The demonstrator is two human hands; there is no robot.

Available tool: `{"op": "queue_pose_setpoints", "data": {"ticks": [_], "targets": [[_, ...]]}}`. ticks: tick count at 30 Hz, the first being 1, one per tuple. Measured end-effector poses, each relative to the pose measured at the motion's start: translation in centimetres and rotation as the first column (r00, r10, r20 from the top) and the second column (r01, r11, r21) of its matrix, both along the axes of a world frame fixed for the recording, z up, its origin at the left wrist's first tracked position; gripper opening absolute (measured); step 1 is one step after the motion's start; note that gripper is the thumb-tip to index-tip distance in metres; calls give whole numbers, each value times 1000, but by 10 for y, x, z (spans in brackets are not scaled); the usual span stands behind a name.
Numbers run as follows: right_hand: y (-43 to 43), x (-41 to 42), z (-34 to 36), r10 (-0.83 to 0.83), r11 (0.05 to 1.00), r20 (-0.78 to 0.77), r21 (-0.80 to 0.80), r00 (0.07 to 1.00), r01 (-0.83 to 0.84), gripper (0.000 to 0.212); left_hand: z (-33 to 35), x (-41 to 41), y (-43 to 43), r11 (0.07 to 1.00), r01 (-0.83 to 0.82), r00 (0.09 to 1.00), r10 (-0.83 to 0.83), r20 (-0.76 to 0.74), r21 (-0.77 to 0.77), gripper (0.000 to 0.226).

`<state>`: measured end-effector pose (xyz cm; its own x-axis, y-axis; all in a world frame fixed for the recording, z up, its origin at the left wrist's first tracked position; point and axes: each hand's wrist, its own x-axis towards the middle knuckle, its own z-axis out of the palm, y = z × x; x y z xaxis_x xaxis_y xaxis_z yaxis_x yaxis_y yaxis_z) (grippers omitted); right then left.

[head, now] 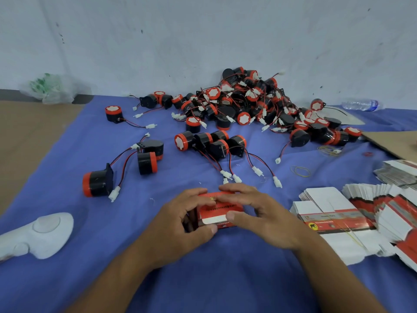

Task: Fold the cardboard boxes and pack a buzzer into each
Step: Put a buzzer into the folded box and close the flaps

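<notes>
A small red and white cardboard box (217,210) is held between both hands over the blue cloth. My left hand (180,222) grips its left end, thumb under the white flap. My right hand (261,218) holds its right end, fingers over the top and thumb on the flap. Whether a buzzer is inside is hidden. Black buzzers with orange caps and red-black wires lie just beyond, a cluster (209,143) in the middle and a big heap (252,102) against the wall. Flat unfolded boxes (334,218) are stacked at the right.
A white handheld device (38,236) lies at the left on the cloth. Loose buzzers (97,181) sit left of centre. Rubber bands (301,171), a plastic bottle (361,105), a crumpled bag (52,89) and brown cardboard (394,143) lie around the edges.
</notes>
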<state>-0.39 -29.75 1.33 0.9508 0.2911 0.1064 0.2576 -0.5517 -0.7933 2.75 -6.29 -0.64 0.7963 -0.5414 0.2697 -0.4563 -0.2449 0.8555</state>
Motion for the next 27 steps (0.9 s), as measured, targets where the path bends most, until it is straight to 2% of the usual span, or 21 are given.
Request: {"op": "queue_pose_setpoints", "data": {"ticks": [7,11,13,16,22,24,27], "targets": [[-3,1,0,2,1000,35,-17,999,-1,46,0,0,-4,1000,-7,999,7,46,-6,40],[4,3,-2,-27,992,49,128,998,21,30,-1,0,-5,998,-46,997,48,61,-41,29],[9,3,-3,-64,987,84,152,994,50,26,-1,1,-5,997,-56,997,59,58,-50,26],[11,1,-4,-64,997,128,39,990,60,30,-1,1,-3,999,-46,995,47,89,-20,33],[11,-3,-3,51,988,130,-149,990,-31,37,-4,1,1,993,-91,984,78,161,71,37],[12,-3,-3,68,979,182,-201,981,-30,38,-2,0,2,984,-118,963,82,257,131,33],[12,-4,-6,87,961,257,-277,962,-13,39,2,0,4,966,-137,921,43,388,218,39]]}}
